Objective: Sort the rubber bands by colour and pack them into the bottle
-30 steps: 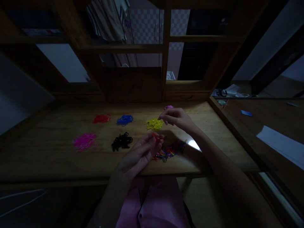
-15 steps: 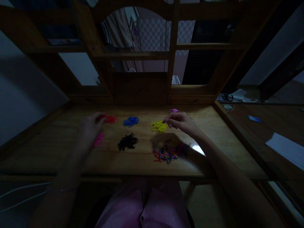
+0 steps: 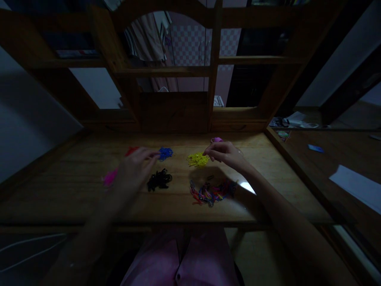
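Small sorted heaps of rubber bands lie on a wooden desk: red, blue, yellow, pink and black. A mixed heap lies nearer to me. My left hand hovers over the red and pink heaps, blurred by motion, fingers reaching toward the blue heap. My right hand hangs just right of the yellow heap with fingertips pinched together; what they hold is too small to see.
A wooden shelf unit rises at the desk's back edge. A small pink object lies behind my right hand. To the right is a second desk surface with papers and a blue card.
My left hand swung from the mixed heap out to the red heap, then back right toward the blue heap. My right hand stayed by the yellow heap. The view shifted slightly.
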`<state>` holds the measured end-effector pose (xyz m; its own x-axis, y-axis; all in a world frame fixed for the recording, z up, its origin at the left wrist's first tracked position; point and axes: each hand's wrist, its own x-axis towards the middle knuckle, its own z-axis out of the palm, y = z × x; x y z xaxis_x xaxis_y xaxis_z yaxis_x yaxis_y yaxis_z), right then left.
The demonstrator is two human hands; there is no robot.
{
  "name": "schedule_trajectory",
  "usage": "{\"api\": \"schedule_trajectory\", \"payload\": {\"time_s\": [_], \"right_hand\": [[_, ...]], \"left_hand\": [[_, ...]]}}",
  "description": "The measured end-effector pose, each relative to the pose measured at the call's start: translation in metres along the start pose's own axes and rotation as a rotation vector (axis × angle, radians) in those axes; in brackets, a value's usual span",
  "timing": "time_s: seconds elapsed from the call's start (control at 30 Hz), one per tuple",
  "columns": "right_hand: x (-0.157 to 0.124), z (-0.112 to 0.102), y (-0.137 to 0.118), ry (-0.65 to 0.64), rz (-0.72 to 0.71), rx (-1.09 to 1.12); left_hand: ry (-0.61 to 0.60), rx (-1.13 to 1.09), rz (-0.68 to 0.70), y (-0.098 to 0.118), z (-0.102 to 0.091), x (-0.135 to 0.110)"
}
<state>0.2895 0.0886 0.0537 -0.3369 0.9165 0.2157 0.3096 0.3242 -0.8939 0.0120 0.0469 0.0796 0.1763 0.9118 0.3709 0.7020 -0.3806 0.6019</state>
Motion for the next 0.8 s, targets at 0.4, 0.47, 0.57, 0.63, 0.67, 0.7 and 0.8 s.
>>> {"api": "schedule_trajectory", "payload": {"time_s": [0.4,0.47,0.57,0.63,0.67,0.7,0.8], "right_hand": [[0.001,-0.001,0.004,0.001,-0.026,0.040],[0.001,0.000,0.004,0.001,-0.030,0.055],[0.001,0.001,0.003,0.004,-0.031,0.071],[0.002,0.001,0.003,0.004,-0.032,0.082],[0.002,0.001,0.003,0.005,-0.034,0.087],[0.003,0.001,0.003,0.005,-0.037,0.093],[0.003,0.001,0.006,0.000,-0.053,0.113]], "left_hand": [[-0.229,-0.070,0.171,0.057,0.126,-0.047],[-0.270,-0.033,0.178,0.059,0.132,-0.045],[-0.318,0.027,0.186,0.061,0.140,-0.046],[-0.323,0.063,0.182,0.061,0.144,-0.047],[-0.322,0.080,0.181,0.061,0.146,-0.048],[-0.321,0.097,0.180,0.061,0.147,-0.048],[-0.328,0.142,0.189,0.061,0.149,-0.045]]}}
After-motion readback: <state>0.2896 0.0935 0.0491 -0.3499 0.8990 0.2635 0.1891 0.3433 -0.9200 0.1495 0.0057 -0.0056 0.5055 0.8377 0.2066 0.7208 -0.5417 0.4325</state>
